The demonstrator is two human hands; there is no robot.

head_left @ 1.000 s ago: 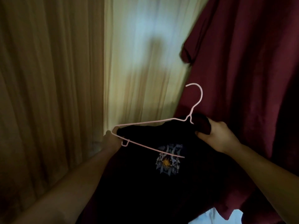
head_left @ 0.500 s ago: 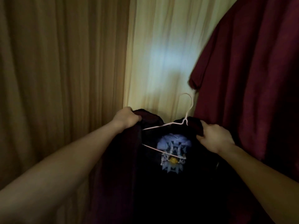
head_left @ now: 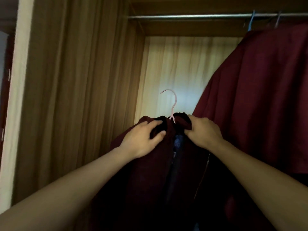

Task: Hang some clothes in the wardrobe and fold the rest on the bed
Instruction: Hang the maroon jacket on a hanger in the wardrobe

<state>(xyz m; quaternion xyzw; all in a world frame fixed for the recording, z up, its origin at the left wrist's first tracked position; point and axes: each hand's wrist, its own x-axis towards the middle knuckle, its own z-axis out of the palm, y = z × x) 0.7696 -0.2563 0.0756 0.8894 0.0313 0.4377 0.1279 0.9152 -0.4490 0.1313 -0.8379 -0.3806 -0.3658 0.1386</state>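
A dark maroon jacket [head_left: 150,177] with a zip hangs over a pink wire hanger [head_left: 172,104], whose hook sticks up above the collar. My left hand [head_left: 143,139] pinches the collar's left side between thumb and fingers. My right hand [head_left: 202,130] grips the collar's right side with curled fingers. A dark shirt with a pale print shows in the gap between the jacket's fronts. The hanger's shoulders are hidden under the cloth.
A metal wardrobe rail [head_left: 191,16] runs across the top. A dark red garment [head_left: 260,97] hangs from it on the right, on a blue hanger [head_left: 251,20]. A tan curtain [head_left: 75,97] hangs on the left, with a pale cloth back wall [head_left: 180,64] behind.
The view has tilted up and the rail has come into sight. The jacket's left side has been pulled over the hanger. My left hand has moved in towards the collar.
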